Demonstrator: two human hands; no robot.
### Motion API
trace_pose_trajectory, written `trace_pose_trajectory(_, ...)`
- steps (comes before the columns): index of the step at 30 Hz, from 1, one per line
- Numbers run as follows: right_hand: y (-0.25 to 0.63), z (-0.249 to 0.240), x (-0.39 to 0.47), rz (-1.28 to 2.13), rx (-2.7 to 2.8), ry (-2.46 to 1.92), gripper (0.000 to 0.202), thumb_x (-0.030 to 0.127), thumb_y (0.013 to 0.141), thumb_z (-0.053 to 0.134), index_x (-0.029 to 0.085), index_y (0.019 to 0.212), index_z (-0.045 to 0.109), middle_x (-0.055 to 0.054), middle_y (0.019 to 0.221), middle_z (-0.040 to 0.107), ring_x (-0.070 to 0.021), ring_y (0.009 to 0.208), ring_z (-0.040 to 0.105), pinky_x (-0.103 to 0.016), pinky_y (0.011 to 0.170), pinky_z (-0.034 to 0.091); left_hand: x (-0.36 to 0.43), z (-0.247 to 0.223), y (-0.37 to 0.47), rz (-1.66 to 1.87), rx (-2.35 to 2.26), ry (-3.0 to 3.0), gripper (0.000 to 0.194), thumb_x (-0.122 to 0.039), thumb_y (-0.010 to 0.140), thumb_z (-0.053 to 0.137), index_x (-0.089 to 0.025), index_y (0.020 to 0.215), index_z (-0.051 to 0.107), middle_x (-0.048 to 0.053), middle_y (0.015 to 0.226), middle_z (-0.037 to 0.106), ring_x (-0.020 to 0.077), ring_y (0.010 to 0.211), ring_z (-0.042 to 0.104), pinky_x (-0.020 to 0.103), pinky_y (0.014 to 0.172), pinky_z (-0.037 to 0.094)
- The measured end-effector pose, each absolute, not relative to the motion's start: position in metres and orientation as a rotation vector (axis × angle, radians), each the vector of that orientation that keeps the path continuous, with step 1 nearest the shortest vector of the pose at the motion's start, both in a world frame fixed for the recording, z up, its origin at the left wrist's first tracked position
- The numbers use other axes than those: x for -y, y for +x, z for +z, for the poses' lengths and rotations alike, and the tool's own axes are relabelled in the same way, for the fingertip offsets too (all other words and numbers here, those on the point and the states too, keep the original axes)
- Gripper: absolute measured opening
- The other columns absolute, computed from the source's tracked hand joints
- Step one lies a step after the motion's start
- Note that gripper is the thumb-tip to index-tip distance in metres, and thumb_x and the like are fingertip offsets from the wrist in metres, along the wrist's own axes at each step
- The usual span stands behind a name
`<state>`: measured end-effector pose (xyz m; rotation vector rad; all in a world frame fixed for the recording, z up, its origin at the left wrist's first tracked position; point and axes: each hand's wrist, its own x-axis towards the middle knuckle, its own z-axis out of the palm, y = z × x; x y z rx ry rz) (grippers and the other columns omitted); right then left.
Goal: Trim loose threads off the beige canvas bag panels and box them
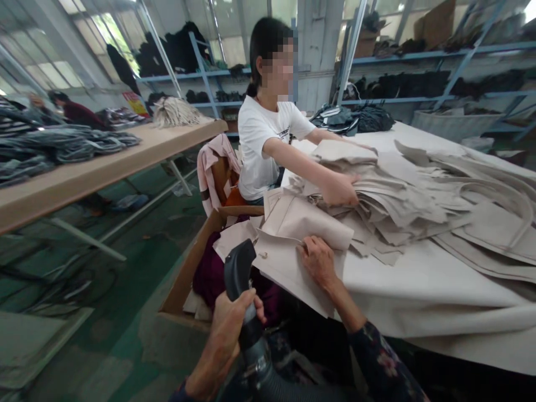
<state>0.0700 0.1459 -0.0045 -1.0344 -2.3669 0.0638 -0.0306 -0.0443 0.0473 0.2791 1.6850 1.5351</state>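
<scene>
My left hand [230,324] is wrapped round the neck of a black hose nozzle [239,268], whose ribbed hose runs down to the bottom edge. Its angled head points up beside a beige fabric piece [288,259] lying over the table's near corner. On that piece rests my right hand [320,262], fingers curled and pressed at a folded edge. A rolled beige panel [307,220] with a stitched line lies just beyond my fingers. Below the nozzle, a cardboard box [184,279] holds dark purple cloth [209,273] and beige scraps.
Across the corner, a person in a white shirt [257,145] reaches over a pile of beige pieces [377,195] on the white table [377,285]. Long curved strips lie at right. A brown table [167,139] with grey bundles stands at left; shelves line the back.
</scene>
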Motion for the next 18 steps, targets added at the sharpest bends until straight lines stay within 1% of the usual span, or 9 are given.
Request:
trace_pose_trajectory(5,0.074,-0.003,-0.145,0.089,2.358,-0.986,0.003,0.021,0.083,0.053,0.019,0.08,0.053,-0.005,0.082,0.059,-0.0201,0.083,0.051,-0.028,0.074,0.036,0.028,0.036,-0.02,1.458,-1.585,0.303,0.028,-0.037,0.064,0.064,-0.012,0.052,0.056,0.003,0.04,0.055,0.0131,0.035,0.052,0.023,0.038,0.04)
trace_pose_trajectory(8,0.076,-0.001,-0.144,0.121,2.373,-0.976,0.003,0.02,0.082,0.053,0.019,0.08,0.053,-0.004,0.082,0.059,-0.0197,0.082,0.052,-0.028,0.073,0.036,0.03,0.035,-0.027,1.541,-1.64,0.297,0.028,-0.036,0.064,0.064,-0.012,0.052,0.057,0.003,0.04,0.056,0.0135,0.037,0.052,0.023,0.04,0.041)
trace_pose_trajectory(11,0.068,0.001,-0.141,0.117,2.377,-1.016,0.005,0.019,0.082,0.053,0.019,0.077,0.052,-0.004,0.08,0.059,-0.0198,0.08,0.053,-0.028,0.07,0.037,0.042,0.037,-0.035,1.621,-1.718,0.268,0.03,-0.039,0.063,0.066,-0.012,0.052,0.057,0.003,0.041,0.057,0.0135,0.038,0.052,0.022,0.04,0.04)
trace_pose_trajectory(16,0.014,0.002,-0.117,0.102,2.371,-1.015,0.008,0.012,0.081,0.05,0.02,0.08,0.053,-0.006,0.085,0.06,-0.0208,0.082,0.054,-0.029,0.07,0.039,0.06,0.041,-0.038,1.635,-1.732,0.312,0.035,-0.046,0.06,0.068,-0.013,0.052,0.058,0.005,0.043,0.059,0.0149,0.042,0.053,0.024,0.044,0.042)
trace_pose_trajectory(18,-0.015,0.001,-0.104,0.225,2.392,-0.977,0.01,0.01,0.08,0.048,0.018,0.083,0.054,-0.01,0.089,0.06,-0.0236,0.086,0.053,-0.032,0.071,0.041,0.062,0.041,-0.04,1.592,-1.757,0.344,0.037,-0.048,0.06,0.068,-0.014,0.052,0.059,0.005,0.045,0.059,0.0162,0.043,0.055,0.025,0.045,0.043)
